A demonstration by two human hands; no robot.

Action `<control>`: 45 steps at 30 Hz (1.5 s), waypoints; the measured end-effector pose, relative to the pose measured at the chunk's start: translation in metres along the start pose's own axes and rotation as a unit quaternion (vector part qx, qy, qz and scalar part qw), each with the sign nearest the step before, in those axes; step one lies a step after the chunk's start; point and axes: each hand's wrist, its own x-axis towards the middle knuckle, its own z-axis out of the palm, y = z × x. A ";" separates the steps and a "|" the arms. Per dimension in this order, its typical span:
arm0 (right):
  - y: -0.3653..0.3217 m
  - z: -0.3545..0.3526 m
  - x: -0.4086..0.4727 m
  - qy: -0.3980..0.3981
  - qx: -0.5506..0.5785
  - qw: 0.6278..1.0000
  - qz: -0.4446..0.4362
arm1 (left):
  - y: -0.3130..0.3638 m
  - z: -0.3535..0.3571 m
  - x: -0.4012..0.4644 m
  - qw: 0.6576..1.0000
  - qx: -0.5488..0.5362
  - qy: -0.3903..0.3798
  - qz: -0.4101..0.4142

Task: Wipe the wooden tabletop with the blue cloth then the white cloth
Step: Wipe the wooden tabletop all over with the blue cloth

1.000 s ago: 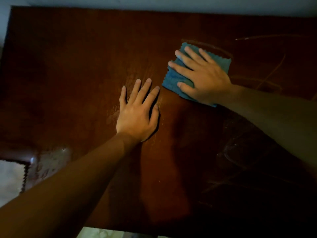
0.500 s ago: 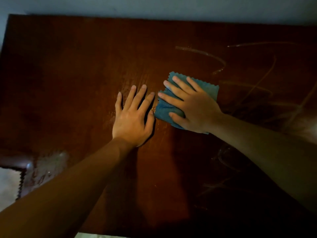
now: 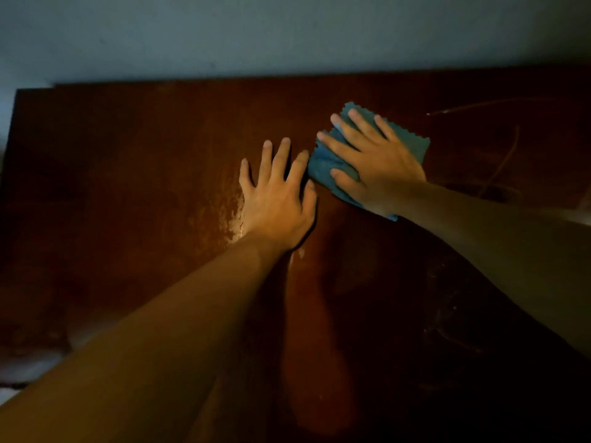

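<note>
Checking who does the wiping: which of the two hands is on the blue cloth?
The right hand, fingers spread flat over the blue cloth. The left hand lies on bare tabletop.

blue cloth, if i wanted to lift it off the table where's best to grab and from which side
Pinch the far right corner of the blue cloth, coming from the right rear. That zigzag-edged corner lies flat and bare on the wooden tabletop, while the right hand presses straight fingers over most of the rest, and the left hand lies flat close by its left edge, probably crowding that side.
</note>
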 end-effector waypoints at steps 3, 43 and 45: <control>0.001 0.000 0.010 0.002 0.013 0.999 0.030 | 0.000 0.008 0.003 1.000 0.015 0.017 -0.002; -0.013 0.005 -0.003 0.025 0.006 0.995 0.100 | 0.002 0.008 0.001 0.999 0.019 0.031 -0.006; -0.009 0.006 -0.011 0.021 0.012 0.995 0.100 | 0.003 0.007 0.000 0.999 0.026 0.030 -0.004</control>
